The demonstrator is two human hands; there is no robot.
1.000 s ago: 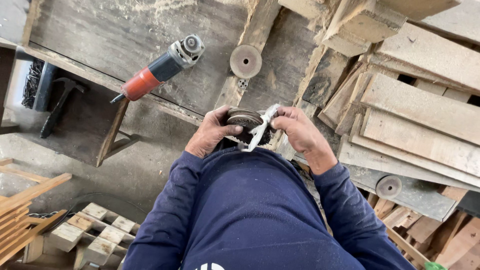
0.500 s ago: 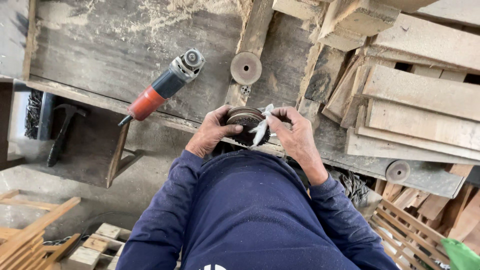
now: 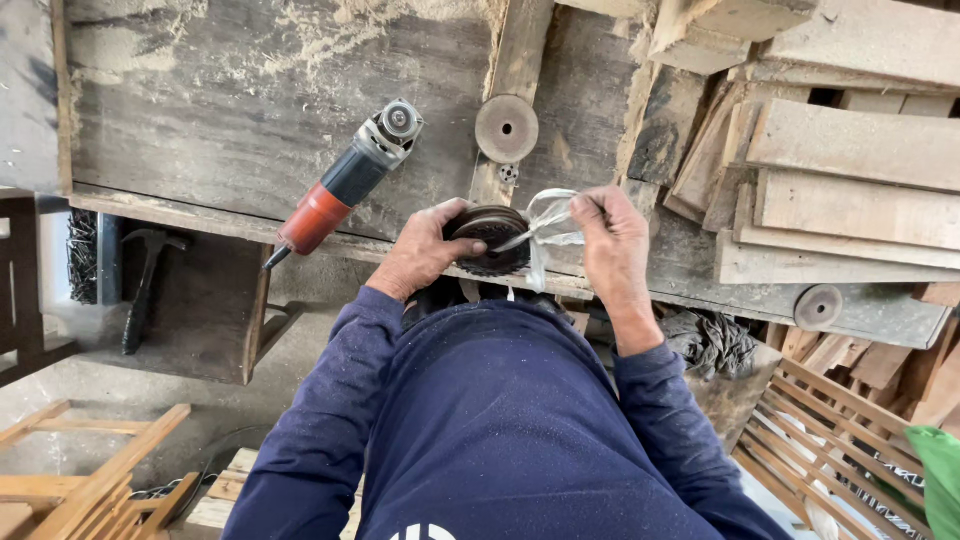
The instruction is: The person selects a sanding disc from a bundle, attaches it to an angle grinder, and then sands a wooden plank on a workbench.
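Discs (image 3: 490,240), a dark stack of them, sit at the desk (image 3: 200,110) edge, left hand (image 3: 425,250) curled tight round their side. Right hand (image 3: 612,245) pinches the clear plastic wrap (image 3: 548,225) trailing off the stack, fingers clamped on it. Grinder (image 3: 350,180) lies just left, loose disc (image 3: 506,128) above, planks (image 3: 850,190) stacked right.
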